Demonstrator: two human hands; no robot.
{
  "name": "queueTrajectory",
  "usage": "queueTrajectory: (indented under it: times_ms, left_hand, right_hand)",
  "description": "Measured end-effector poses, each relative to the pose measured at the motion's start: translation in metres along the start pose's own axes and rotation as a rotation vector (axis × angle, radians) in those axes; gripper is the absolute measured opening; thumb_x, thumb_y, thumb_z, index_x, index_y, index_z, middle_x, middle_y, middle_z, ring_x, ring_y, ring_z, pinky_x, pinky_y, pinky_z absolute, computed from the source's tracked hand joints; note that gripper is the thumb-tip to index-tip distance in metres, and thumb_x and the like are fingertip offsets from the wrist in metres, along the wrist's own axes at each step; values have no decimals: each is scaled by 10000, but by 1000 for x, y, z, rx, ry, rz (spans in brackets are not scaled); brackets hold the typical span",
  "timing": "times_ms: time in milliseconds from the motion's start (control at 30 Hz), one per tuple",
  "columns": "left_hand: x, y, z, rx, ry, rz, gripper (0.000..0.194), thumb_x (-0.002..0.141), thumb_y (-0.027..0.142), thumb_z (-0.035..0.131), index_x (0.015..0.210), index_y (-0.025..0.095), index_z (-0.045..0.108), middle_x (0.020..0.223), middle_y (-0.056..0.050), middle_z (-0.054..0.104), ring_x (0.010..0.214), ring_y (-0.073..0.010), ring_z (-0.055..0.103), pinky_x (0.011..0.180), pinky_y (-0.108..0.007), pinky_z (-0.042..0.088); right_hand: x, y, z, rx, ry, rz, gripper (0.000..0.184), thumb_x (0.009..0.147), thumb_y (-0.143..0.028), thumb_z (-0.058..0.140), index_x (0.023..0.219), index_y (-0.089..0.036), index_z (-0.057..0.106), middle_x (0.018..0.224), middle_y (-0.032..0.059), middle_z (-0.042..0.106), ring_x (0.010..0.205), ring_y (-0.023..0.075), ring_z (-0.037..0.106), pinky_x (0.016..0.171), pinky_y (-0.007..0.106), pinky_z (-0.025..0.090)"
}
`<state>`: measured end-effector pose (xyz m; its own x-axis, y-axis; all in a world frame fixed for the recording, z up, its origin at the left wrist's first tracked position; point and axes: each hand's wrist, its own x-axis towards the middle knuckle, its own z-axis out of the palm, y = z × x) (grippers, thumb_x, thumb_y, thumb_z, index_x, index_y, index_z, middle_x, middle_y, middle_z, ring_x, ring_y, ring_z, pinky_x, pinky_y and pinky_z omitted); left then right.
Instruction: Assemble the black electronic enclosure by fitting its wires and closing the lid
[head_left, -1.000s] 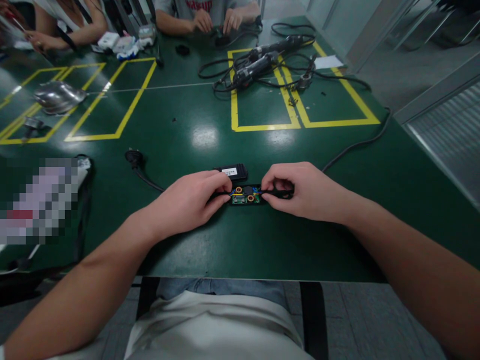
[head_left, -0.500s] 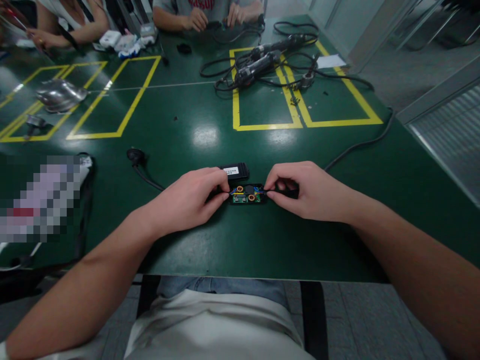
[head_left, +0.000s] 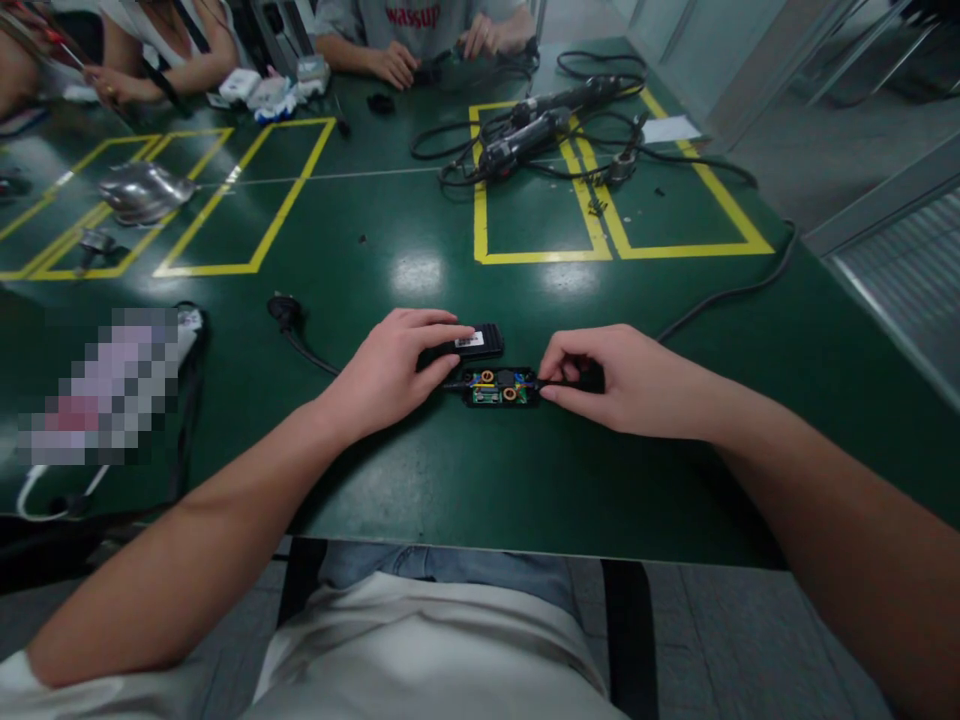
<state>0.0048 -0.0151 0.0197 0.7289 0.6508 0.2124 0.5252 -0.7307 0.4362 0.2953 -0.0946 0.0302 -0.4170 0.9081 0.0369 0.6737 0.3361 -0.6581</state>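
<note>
A small black case with a circuit board inside lies uncovered in front of me, its coils and coloured wires showing. Black cables leave it at both ends. My right hand pinches the cable at the right end. My left hand is open, thumb and fingers apart, with the index finger over the labelled black cover just behind the case. Whether that finger presses on the cover I cannot tell. Under the left hand runs the other cable, ending in a black plug.
Several black corded tools lie tangled at the back right. A shiny metal part sits on the left, above a pixelated object. Across the green table, other people's hands are at work.
My left hand has let go of the left cable and moved up, its fingers now spread over the cover. The right hand keeps its pinch. The whole view has shifted slightly.
</note>
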Motion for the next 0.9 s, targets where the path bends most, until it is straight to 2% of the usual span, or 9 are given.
queueTrajectory:
  times_ms: [133, 267, 433, 533, 800, 900]
  left_hand:
    - [1, 0, -2, -14, 15, -18, 332, 1057, 266, 655, 1344, 205, 811, 1305, -112, 823, 1220, -290, 737, 1122, -501, 580]
    - [-3, 9, -8, -87, 41, 105, 358, 1093, 352, 635, 1384, 203, 780, 1333, -120, 802, 1232, -269, 736, 1118, -441, 577]
    - [-7, 15, -11, -154, -95, 246, 319, 1096, 334, 647, 1361, 241, 798, 1334, -103, 799, 1199, -241, 735, 1107, -404, 572]
    - [-6, 13, -10, -125, -145, 254, 314, 1091, 337, 662, 1352, 240, 807, 1312, -106, 804, 1175, -247, 726, 1101, -424, 571]
    - [-5, 15, -10, -116, -131, 260, 315, 1087, 310, 663, 1351, 214, 806, 1300, -119, 803, 1176, -252, 724, 1096, -433, 579]
    - [-6, 17, -9, -156, -133, 223, 306, 1076, 290, 666, 1339, 221, 808, 1285, -109, 815, 1172, -250, 730, 1082, -426, 579]
  right_hand:
    - [1, 2, 0, 27, -22, 44, 138, 941, -347, 720, 887, -225, 751, 770, 19, 719, 678, 181, 615, 647, 318, 451]
    - [3, 3, 1, 59, -27, 65, 159, 945, -367, 720, 885, -224, 755, 781, 17, 725, 683, 179, 613, 651, 316, 456]
    - [5, 4, 0, 66, -40, 69, 136, 912, -355, 741, 891, -223, 766, 780, 5, 707, 688, 176, 604, 655, 311, 442]
    - [5, 4, 0, 47, -50, 69, 118, 890, -336, 763, 908, -220, 769, 789, 0, 696, 696, 174, 597, 667, 312, 433]
    - [6, 2, 0, 37, -57, 82, 96, 907, -314, 759, 889, -222, 745, 801, -2, 690, 698, 173, 593, 670, 312, 424]
    - [5, 2, -1, 42, -66, 74, 85, 914, -303, 753, 882, -225, 740, 791, -1, 686, 695, 173, 587, 661, 306, 423]
